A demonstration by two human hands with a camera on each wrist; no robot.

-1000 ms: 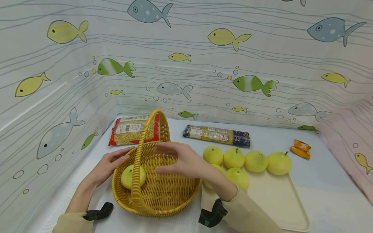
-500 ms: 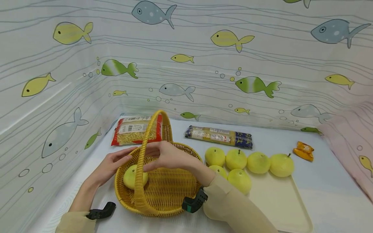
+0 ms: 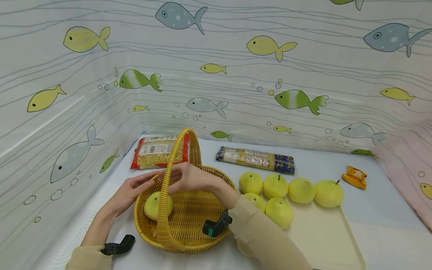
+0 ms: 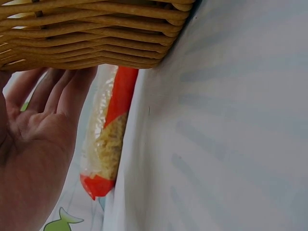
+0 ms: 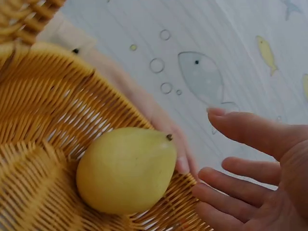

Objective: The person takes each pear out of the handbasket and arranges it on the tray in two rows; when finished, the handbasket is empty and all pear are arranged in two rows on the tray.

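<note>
A wicker basket with a tall arched handle stands before me. One yellow-green pear-shaped fruit, its stem showing in the right wrist view, lies inside against the left wall. My left hand is at the basket's left rim; the left wrist view has its fingers extended along the outside of the wicker wall. Through the handle arch reaches my right hand, above the basket and just beyond the fruit. In the right wrist view this right hand has spread fingers, a gap from the fruit, and holds nothing.
Several similar fruits sit at the back of a cream tray on the right. Behind the basket lie a red pasta bag and a long noodle pack. A small orange packet lies far right.
My right hand has moved left from over the middle of the basket, passing under the handle toward the left rim. The left hand, the fruit and the basket keep their places.
</note>
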